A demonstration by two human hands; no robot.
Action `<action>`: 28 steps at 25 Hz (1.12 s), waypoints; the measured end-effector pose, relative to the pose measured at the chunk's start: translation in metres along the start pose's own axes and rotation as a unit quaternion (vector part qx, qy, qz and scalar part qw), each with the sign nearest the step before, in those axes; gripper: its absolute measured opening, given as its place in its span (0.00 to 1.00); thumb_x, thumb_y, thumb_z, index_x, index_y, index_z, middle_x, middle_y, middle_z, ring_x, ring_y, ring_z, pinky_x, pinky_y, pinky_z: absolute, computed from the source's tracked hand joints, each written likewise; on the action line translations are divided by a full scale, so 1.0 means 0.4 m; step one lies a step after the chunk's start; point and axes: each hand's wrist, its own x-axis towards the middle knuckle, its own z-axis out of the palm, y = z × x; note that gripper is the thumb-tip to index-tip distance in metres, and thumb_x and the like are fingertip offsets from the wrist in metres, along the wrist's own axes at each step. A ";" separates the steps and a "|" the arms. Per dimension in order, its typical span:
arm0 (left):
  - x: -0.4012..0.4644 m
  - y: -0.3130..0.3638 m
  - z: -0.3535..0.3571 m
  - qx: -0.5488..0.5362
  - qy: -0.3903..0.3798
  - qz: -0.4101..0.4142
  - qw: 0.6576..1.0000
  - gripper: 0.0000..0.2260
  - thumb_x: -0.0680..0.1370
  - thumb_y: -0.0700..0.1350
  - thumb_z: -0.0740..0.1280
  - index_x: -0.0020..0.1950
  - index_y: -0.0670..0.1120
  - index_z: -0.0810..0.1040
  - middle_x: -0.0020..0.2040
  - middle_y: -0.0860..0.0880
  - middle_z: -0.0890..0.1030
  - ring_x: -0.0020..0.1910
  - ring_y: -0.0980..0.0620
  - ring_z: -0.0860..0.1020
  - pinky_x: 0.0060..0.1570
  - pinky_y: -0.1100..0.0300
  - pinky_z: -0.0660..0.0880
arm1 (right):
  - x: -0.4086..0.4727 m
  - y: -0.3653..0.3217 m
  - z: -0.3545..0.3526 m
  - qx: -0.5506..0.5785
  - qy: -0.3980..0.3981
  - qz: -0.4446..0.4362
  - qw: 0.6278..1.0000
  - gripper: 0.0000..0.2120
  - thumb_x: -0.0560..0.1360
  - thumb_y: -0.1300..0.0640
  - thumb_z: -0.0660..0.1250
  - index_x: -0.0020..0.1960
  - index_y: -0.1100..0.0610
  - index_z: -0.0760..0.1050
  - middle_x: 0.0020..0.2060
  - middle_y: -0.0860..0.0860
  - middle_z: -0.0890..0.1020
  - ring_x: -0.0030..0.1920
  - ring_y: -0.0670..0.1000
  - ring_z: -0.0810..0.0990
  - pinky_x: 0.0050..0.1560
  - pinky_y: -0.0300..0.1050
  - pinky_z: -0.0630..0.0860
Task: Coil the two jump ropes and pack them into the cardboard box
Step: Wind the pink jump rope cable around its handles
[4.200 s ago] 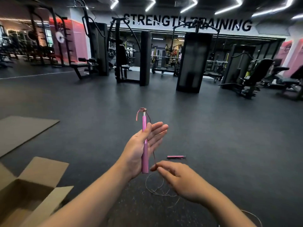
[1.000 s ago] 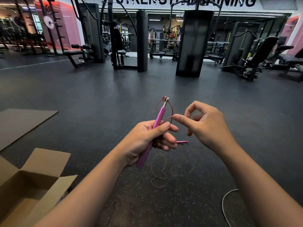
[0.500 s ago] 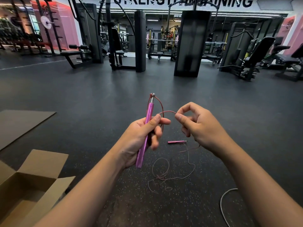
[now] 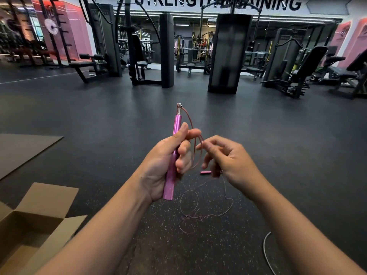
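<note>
My left hand (image 4: 168, 157) grips a pink jump-rope handle (image 4: 172, 161) upright, thumb on its shaft. A thin pink cord (image 4: 195, 153) runs from the handle's metal tip and loops down past my fingers. My right hand (image 4: 228, 161) pinches that cord right beside my left fingertips. The slack cord (image 4: 198, 215) lies tangled on the floor below. The second pink handle (image 4: 205, 172) lies on the floor, partly behind my right hand. An open cardboard box (image 4: 29, 225) sits at the lower left. A pale cord of another rope (image 4: 267, 253) curves at the lower right.
A flat sheet of cardboard (image 4: 23, 149) lies on the dark rubber floor to the left. Gym machines and benches (image 4: 224, 52) stand well back across the room.
My right hand has brought the pinched cord closer to my left fingers, forming a tighter loop along the handle. The handle now stands more upright than a second ago.
</note>
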 end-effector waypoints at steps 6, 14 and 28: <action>0.068 0.007 -0.036 0.074 0.063 0.159 0.983 0.12 0.86 0.37 0.58 0.68 0.36 0.71 0.56 0.44 0.87 0.52 0.48 0.87 0.51 0.58 0.83 | -0.048 -0.001 0.058 -0.121 -0.234 0.089 0.961 0.10 0.86 0.51 0.59 0.64 0.44 0.76 0.29 0.53 0.81 0.29 0.53 0.81 0.37 0.48 0.79; 0.015 0.003 -0.078 0.526 -0.039 0.042 0.848 0.15 0.84 0.51 0.61 0.48 0.41 0.78 0.29 0.48 0.77 0.26 0.49 0.76 0.33 0.56 0.76 | -0.012 -0.118 -0.054 -0.180 -0.100 0.017 0.978 0.07 0.76 0.50 0.75 0.45 0.54 0.85 0.28 0.51 0.85 0.24 0.49 0.73 0.25 0.40 0.69; 0.006 0.028 -0.059 0.327 -0.006 0.028 0.945 0.18 0.81 0.53 0.63 0.42 0.41 0.81 0.22 0.51 0.66 0.16 0.56 0.61 0.18 0.66 0.61 | 0.009 -0.078 -0.047 -0.094 0.028 -0.026 0.995 0.10 0.83 0.51 0.66 0.48 0.54 0.81 0.37 0.66 0.78 0.36 0.53 0.70 0.41 0.52 0.73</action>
